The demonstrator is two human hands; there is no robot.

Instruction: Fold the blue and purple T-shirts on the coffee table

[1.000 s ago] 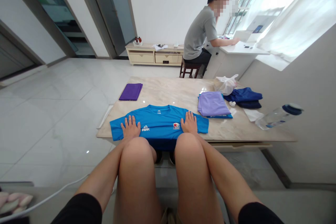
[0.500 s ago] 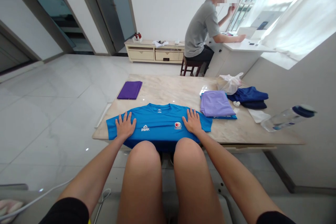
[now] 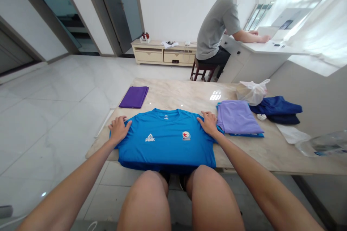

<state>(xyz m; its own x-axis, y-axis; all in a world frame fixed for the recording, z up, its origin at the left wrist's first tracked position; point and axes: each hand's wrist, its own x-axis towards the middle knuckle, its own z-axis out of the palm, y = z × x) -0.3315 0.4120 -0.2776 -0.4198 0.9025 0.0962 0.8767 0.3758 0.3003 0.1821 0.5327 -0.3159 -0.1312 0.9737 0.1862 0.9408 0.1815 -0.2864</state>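
Note:
A blue T-shirt [image 3: 168, 137] lies spread on the marble-patterned table, its collar away from me and its lower part at the near edge. My left hand [image 3: 119, 129] rests over the left sleeve, fingers apart. On the other side, my right hand [image 3: 208, 122] lies at the right shoulder and sleeve with its fingers spread. Just beyond that hand is a stack with a folded lavender cloth [image 3: 238, 117] on top and blue fabric under it. A folded purple cloth [image 3: 134, 97] sits at the table's far left.
Dark blue clothing [image 3: 282, 108], a white plastic bag [image 3: 252, 92] and a clear bottle [image 3: 322, 143] are on the table's right side. Beyond the table, a person in a grey shirt [image 3: 217, 25] sits on a stool by a white desk [image 3: 273, 47].
Both hands have moved outward from the shirt's chest to its sleeves. More of the shirt's body shows near my knees. The view has shifted, and the seated person's raised hand is lowered.

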